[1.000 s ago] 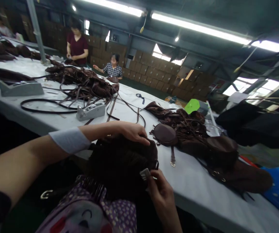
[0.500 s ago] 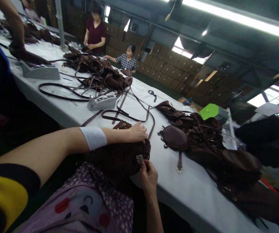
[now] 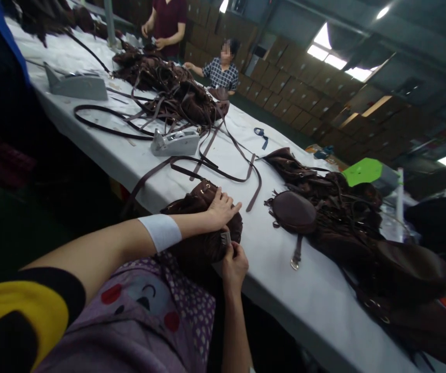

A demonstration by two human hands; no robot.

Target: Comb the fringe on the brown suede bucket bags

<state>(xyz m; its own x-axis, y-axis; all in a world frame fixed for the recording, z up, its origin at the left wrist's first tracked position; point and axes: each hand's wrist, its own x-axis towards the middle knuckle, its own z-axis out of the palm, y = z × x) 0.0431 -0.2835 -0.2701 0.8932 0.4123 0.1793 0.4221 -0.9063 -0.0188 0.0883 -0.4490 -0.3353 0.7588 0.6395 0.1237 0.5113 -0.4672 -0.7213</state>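
A dark brown fringed leather bag (image 3: 197,248) lies at the table's near edge, partly against my body. My left hand (image 3: 221,210) rests on top of it with the fingers stretched out. Pinched between thumb and fingers of my right hand (image 3: 235,261) is a small grey comb (image 3: 226,238), its teeth against the fringe on the bag's right side. The bag's long strap (image 3: 211,165) runs out across the table beyond my left hand. My forearm hides part of the bag.
Two grey tape dispensers (image 3: 176,142) (image 3: 78,85) stand to the left. A heap of brown bags (image 3: 191,98) lies behind them, and more bags (image 3: 347,233) line the right side of the white table (image 3: 281,290). Two people (image 3: 220,72) are across the table.
My view has shifted, so the table things sit further right. My left hand has spread its fingers over the bag; the right hand still holds the comb at the fringe.
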